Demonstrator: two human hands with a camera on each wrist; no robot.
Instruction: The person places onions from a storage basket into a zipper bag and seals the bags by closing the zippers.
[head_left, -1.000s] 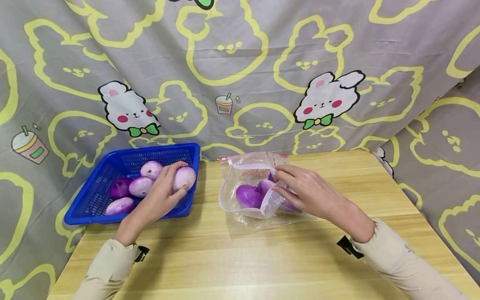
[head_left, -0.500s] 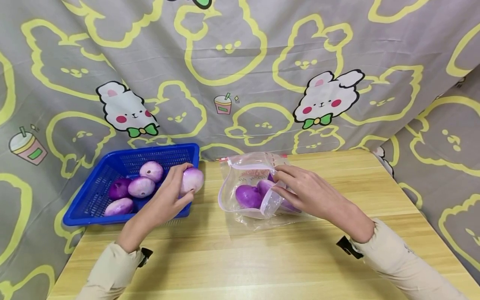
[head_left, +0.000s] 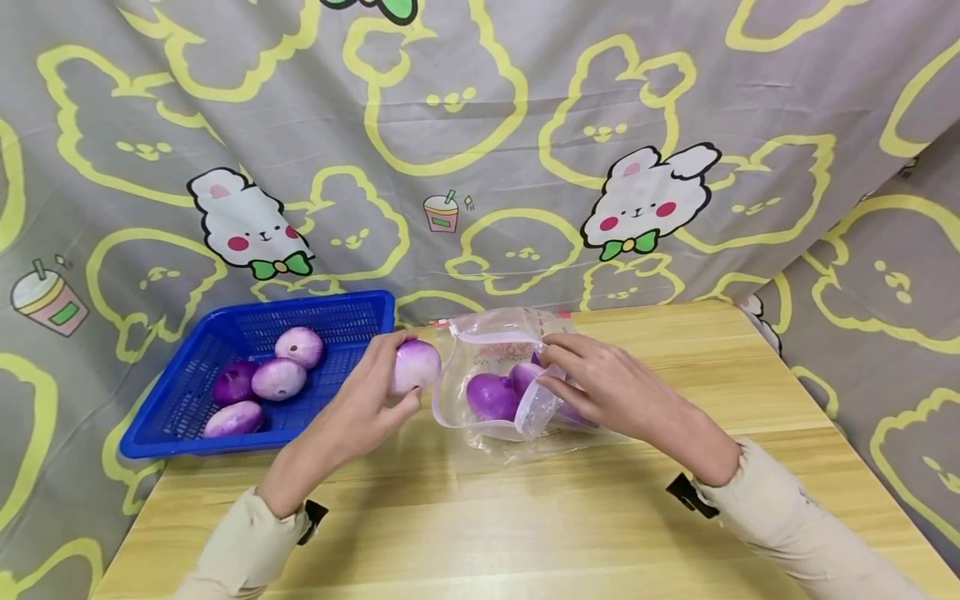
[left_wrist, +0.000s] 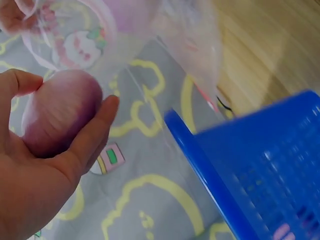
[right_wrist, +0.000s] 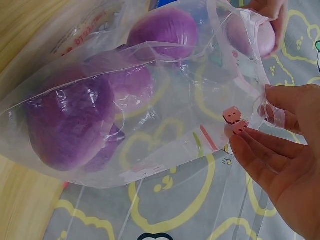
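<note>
My left hand (head_left: 367, 396) grips a pale purple onion (head_left: 417, 367) between thumb and fingers, in the air just left of the bag's mouth. In the left wrist view the same onion (left_wrist: 62, 112) sits in the curl of the fingers. My right hand (head_left: 611, 379) pinches the rim of a clear zip bag (head_left: 457, 379), whose mouth stands open toward the left. Several darker purple onions (head_left: 491, 397) lie inside the bag; the right wrist view shows them through the plastic, with one large onion (right_wrist: 72, 120) nearest.
A blue plastic basket (head_left: 360, 304) stands at the left of the wooden table (head_left: 480, 525), with several onions (head_left: 279, 379) in it. Behind the table hangs a grey curtain (head_left: 465, 250) with yellow outlines.
My left hand has carried the onion rightward out of the basket, over its right rim, to beside the bag. The right hand keeps its hold on the bag's rim.
</note>
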